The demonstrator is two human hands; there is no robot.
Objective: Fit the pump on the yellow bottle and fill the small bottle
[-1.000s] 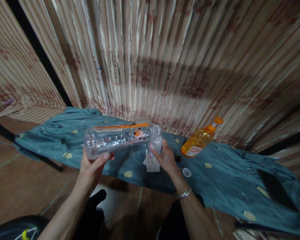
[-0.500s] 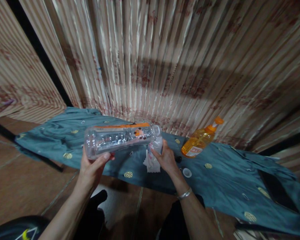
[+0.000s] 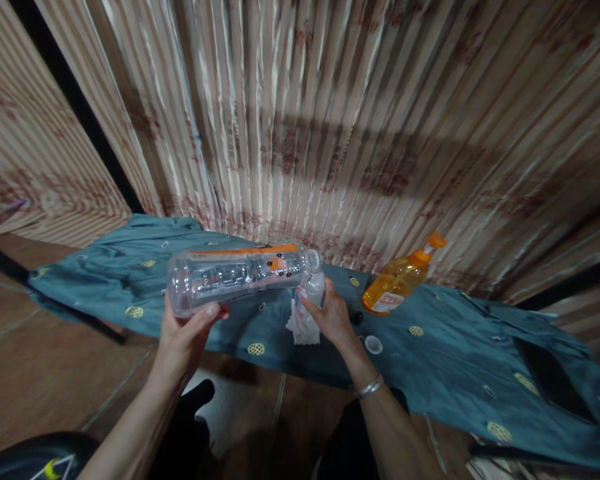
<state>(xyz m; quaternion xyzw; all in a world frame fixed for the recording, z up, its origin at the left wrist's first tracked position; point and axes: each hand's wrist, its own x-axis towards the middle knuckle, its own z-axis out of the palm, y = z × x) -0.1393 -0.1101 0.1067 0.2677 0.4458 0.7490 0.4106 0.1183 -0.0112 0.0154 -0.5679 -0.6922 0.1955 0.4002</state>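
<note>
The left grip [image 3: 183, 337] holds the large clear bottle [image 3: 235, 279] near-level just above it, neck at the small bottle [image 3: 314, 288] clasped in the right grip [image 3: 334, 315], so wrist wobble could misalign them.

Dim feed on my end, source out of view; pleats of the curtain [image 3: 290, 73] catch pale streaks mid-frame, a broad soft shadow crosses its middle and right, and the upper right corner goes dark. I get small glints on the clear bottle [image 3: 235, 277] and bracelet [image 3: 369, 387]. Wide-angle stretch and softness toward the edges, label [image 3: 387, 302] on the orange bottle [image 3: 404, 272] too blurred for me to read
</note>
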